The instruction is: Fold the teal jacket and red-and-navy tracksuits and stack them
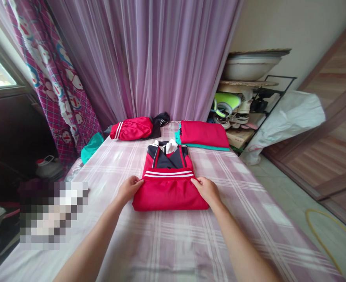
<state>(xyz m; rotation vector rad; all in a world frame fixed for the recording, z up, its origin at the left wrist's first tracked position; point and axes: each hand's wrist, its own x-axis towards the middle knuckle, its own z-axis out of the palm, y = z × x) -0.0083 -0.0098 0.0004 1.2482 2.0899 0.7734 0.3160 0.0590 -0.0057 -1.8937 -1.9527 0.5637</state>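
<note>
Left grip (128, 189) and right grip (206, 190) sit either side of folded red track jacket (170, 194), right at white stripes, jacket lying flat on plaid bed sheet (243, 235). Both grips narrow, fingers curled at fold edges; can't tell if pinching or just pressing. Two-sided hold seems to keep fold square. Navy collar panel (167, 156) sits just past grips. Beyond left grip, red striped bundle (131, 128); beyond right grip, flat red garment (204, 134) on teal cloth (202, 147), laid neatly apart.
</note>
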